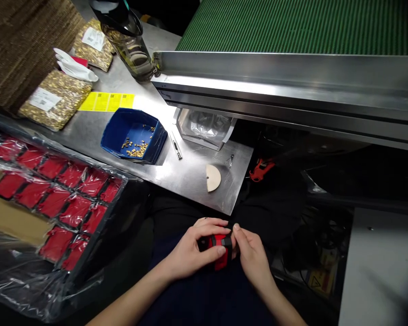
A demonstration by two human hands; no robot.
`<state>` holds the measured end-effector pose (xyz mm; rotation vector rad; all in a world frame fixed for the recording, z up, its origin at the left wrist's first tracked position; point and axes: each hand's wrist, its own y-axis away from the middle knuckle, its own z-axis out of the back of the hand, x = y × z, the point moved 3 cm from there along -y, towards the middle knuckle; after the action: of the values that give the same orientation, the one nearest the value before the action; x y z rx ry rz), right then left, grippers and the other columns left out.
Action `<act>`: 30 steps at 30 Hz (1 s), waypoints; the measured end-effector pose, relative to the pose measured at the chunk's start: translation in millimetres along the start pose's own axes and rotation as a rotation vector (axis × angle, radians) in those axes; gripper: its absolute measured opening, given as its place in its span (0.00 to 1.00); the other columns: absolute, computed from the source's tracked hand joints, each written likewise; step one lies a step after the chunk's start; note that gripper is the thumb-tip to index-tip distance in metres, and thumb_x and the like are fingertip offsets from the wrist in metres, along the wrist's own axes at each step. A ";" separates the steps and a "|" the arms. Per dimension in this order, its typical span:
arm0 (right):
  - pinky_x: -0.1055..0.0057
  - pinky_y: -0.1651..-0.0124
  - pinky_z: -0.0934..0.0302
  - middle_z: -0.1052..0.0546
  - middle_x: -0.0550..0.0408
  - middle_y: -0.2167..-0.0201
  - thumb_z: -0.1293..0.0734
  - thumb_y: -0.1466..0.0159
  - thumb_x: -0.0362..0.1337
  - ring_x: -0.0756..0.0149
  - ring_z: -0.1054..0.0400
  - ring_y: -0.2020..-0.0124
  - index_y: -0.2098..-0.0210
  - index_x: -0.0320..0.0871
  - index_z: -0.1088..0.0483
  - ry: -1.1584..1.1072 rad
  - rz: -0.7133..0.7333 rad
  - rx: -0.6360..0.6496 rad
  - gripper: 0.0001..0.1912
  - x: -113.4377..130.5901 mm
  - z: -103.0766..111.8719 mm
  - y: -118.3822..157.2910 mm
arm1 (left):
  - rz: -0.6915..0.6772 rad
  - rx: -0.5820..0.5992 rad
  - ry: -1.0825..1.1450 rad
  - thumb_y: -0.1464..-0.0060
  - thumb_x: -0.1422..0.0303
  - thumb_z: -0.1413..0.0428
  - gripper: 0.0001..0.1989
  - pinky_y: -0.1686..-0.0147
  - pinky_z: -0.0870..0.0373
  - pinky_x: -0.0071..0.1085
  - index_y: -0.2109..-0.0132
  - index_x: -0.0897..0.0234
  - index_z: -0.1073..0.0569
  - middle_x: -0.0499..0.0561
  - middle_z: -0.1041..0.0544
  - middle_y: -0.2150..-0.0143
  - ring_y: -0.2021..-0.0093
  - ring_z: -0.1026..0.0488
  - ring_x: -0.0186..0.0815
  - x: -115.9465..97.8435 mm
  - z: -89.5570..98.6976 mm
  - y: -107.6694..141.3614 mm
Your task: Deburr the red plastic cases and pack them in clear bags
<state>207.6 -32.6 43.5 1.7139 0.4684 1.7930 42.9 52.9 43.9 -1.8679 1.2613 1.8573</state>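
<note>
Over my lap, my left hand point(193, 249) is closed round a small red and black plastic housing point(221, 261), thumb on the near side and fingers over the top. My right hand point(251, 251) is at the housing's right side, its thumb and forefinger pressed together; anything between them is too small or hidden to make out. Beyond my hands, a pale half-round disc point(213, 178) lies near the metal table's corner. Small brass-coloured pieces point(138, 149) lie in a blue bin point(117, 129) on the table.
A box of red parts point(76, 210) in clear plastic stands at left. On the table point(193, 172) lie bags of brass-coloured pieces point(59, 102), yellow labels point(107, 102), a slim cutter point(175, 145) and a bottle point(129, 50). The green conveyor's metal edge point(275, 86) juts above the table.
</note>
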 end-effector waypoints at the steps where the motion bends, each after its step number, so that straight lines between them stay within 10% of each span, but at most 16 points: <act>1: 0.71 0.67 0.39 0.29 0.57 0.78 0.45 0.25 0.55 0.66 0.34 0.74 0.75 0.44 0.34 -0.001 0.018 0.029 0.29 1.4 1.6 -2.5 | 0.044 -0.057 0.064 0.41 0.58 0.35 0.18 0.34 0.38 0.45 0.45 0.56 0.18 0.56 0.24 0.38 0.36 0.31 0.50 3.1 2.8 -1.1; 6: 0.64 0.44 0.36 0.23 0.51 0.49 0.32 0.30 0.45 0.58 0.30 0.47 0.47 0.49 0.27 0.365 0.353 0.271 0.14 17.9 -1.6 -9.0 | 0.353 -0.303 0.612 0.34 0.57 0.44 0.19 0.51 0.24 0.39 0.42 0.59 0.22 0.57 0.23 0.39 0.43 0.25 0.48 15.9 11.0 -10.1; 11: 0.67 0.57 0.35 0.24 0.50 0.65 0.36 0.27 0.45 0.61 0.29 0.63 0.60 0.43 0.24 0.601 0.615 0.194 0.13 24.2 -10.0 -15.7 | 0.242 -0.233 0.492 0.31 0.52 0.50 0.24 0.37 0.33 0.45 0.35 0.55 0.28 0.55 0.25 0.35 0.35 0.30 0.48 -3.0 11.0 -24.6; 16: 0.72 0.65 0.36 0.24 0.55 0.70 0.38 0.26 0.45 0.65 0.31 0.70 0.63 0.43 0.24 0.193 0.394 0.077 0.16 22.0 -1.0 -17.9 | -0.029 -0.102 0.082 0.28 0.57 0.53 0.21 0.27 0.48 0.42 0.38 0.55 0.24 0.51 0.28 0.33 0.31 0.36 0.45 -22.5 12.2 -22.5; 30: 0.72 0.64 0.41 0.25 0.56 0.70 0.36 0.27 0.46 0.68 0.34 0.69 0.67 0.42 0.26 0.141 0.319 0.143 0.17 18.9 -8.8 -8.3 | 0.113 -0.227 0.137 0.33 0.58 0.47 0.19 0.49 0.27 0.39 0.53 0.66 0.16 0.57 0.16 0.56 0.53 0.20 0.46 -14.2 -2.8 -36.1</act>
<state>200.9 -12.9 51.8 1.8493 0.4076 2.1630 72.0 78.6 42.6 -2.1122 1.2690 2.0365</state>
